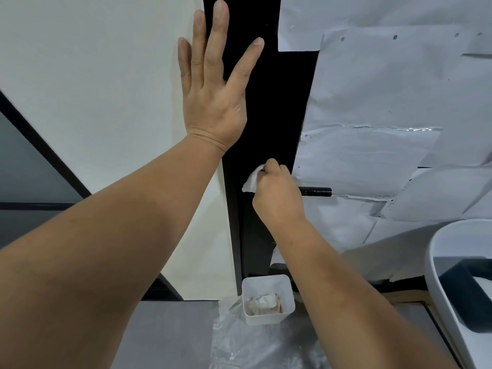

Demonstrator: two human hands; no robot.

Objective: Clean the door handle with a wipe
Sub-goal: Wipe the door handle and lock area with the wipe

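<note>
A grey floor lies below, with a white tub of crumpled wipes on plastic sheeting. Higher up, the right hand pinches a white wipe against the black door handle. Farthest, the left hand rests flat, fingers spread, on the paper-covered door.

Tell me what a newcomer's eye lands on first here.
First, the left hand, fingers spread flat against the black door near the top centre. Next, the right hand lower down, clutching a white wipe at the door handle, whose black tip juts out to the right. Below them, a small white tub of crumpled scraps stands on the floor.
</note>
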